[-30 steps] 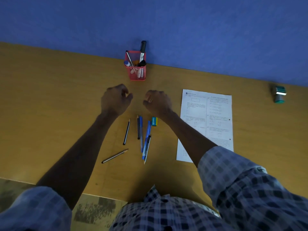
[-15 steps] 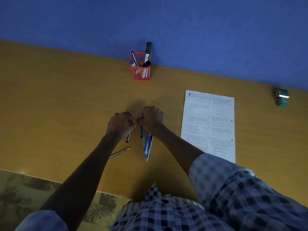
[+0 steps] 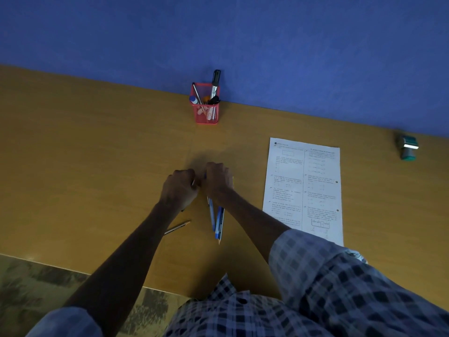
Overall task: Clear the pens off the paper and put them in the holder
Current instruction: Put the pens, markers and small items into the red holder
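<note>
Fingers (image 3: 194, 177) of both hands curled over blue pens (image 3: 216, 218)

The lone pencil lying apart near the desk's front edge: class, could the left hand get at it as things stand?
Probably yes. The pencil lies bare on the desk, beside the left forearm, with nothing on it. But the left hand is closed over other pens, so it may need freeing first.
</note>
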`<state>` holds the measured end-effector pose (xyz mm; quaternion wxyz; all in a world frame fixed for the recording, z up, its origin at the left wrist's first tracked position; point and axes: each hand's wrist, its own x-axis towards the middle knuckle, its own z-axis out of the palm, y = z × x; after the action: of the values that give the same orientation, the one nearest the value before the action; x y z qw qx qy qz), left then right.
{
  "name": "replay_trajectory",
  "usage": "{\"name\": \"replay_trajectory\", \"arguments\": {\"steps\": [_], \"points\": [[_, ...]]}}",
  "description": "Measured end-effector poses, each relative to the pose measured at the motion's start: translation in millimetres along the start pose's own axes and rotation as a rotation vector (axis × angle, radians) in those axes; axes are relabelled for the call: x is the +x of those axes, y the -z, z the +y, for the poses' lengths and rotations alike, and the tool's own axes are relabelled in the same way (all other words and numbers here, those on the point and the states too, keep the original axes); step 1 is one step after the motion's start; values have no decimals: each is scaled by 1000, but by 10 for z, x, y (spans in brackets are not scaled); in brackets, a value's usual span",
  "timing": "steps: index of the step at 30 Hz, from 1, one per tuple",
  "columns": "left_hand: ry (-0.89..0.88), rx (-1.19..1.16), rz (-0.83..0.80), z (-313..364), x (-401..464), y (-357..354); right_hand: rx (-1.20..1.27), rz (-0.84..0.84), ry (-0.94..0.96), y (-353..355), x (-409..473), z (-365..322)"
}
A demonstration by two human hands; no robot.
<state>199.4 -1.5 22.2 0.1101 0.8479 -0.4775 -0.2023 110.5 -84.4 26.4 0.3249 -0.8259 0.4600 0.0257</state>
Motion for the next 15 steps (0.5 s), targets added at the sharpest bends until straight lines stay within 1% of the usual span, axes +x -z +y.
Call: {"name": "replay_trajectory", "arguments": {"steps": [6, 12, 15], "points": [[-36, -37, 29, 30, 18, 11, 34, 1, 32, 47, -4, 11], [-27, -26, 7, 32, 43, 49, -49, -15, 65, 85, 26, -42], [-17, -30, 21, 12, 54, 64, -36, -30, 58, 120, 48, -68]]}}
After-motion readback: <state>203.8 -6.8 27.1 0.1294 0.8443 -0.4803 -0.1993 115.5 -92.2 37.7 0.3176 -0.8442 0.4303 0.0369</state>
